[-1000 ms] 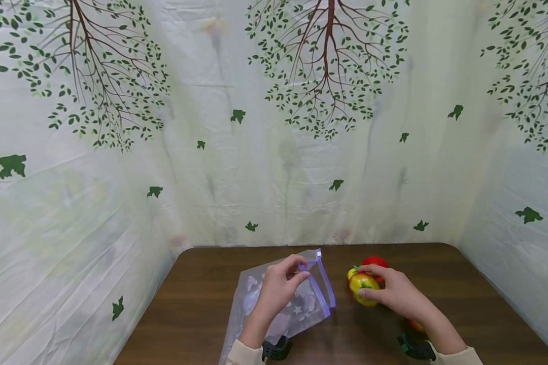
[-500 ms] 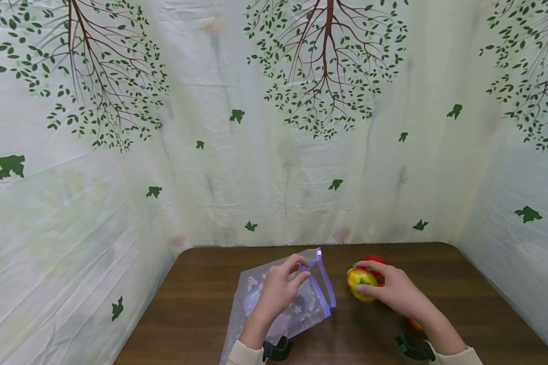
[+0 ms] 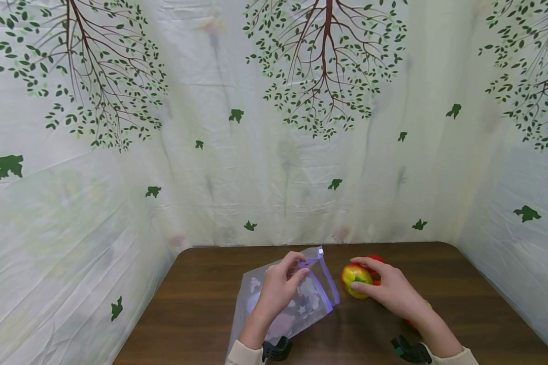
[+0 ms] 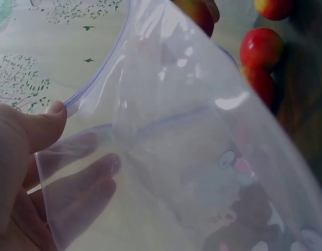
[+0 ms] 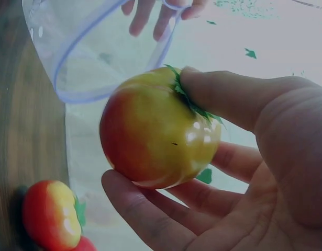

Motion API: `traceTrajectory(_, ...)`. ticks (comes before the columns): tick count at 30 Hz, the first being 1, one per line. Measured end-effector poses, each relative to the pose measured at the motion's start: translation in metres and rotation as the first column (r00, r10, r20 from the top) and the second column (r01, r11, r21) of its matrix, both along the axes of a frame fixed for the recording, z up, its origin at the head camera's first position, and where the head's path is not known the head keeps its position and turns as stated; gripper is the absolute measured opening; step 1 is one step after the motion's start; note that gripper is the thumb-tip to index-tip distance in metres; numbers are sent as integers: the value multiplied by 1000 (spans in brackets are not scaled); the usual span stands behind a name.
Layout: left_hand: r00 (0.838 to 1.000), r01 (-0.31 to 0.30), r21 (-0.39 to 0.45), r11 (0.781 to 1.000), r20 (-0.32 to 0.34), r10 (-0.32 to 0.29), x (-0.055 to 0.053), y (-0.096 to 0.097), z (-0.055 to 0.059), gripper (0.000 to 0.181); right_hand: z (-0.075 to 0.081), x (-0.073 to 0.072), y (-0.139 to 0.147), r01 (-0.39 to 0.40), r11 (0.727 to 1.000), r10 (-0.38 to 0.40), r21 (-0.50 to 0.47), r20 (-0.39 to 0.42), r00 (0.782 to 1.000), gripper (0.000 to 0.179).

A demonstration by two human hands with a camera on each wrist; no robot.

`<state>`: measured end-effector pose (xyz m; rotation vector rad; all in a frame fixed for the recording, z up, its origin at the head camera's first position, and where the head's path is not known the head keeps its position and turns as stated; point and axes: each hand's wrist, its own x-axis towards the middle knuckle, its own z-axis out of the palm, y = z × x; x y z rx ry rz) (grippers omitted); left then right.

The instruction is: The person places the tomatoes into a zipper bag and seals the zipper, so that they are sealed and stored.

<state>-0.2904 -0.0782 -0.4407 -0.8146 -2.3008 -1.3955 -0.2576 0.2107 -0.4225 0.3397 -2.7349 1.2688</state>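
Observation:
A clear zip bag (image 3: 308,306) with purple edging and white printed shapes lies partly lifted off the brown table, its mouth gaping to the right. My left hand (image 3: 277,289) holds the rim of that bag, thumb on one side and fingers behind the see-through plastic (image 4: 171,172). To the right of the mouth, my right hand (image 3: 392,286) grips a yellow-and-red tomato (image 5: 155,130) with a green leafy top. The thumb presses near the leaves and the fingers reach beneath. A gap separates the tomato from the bag's opening.
More red-and-yellow tomatoes (image 4: 260,47) rest on the table (image 3: 201,304) close to my right hand; one red tomato (image 3: 376,259) is partly hidden behind it. Another peeks out by the right forearm. A pale cloth (image 3: 283,213) with printed trees hangs around the table's back and sides.
My right hand has moved slightly left with the tomato, toward the bag, and the tomato has turned a little. The bag's mouth has shifted slightly right; my left hand has barely moved.

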Motion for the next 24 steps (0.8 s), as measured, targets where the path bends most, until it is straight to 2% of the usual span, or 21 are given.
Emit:
traceTrajectory(8,999,-16,33,999,-27,17,0,1,1,23,-2,1,-7,-4,996,1,-85,-32,999,52)
traceTrajectory(15,997,-36,45,998,-69,39,1,1,3,24,-3,0,-17,18,982,-24,-187,-32,999,53)
traceTrajectory(20,996,-25,80,996,-89,33,1,2,4,24,-6,2,-25,7,967,-11,-256,-15,1000,53)
traceTrajectory(24,995,-16,103,995,-99,26,2,3,3,24,-7,3,-30,3,962,-8,-272,-19,1000,53)
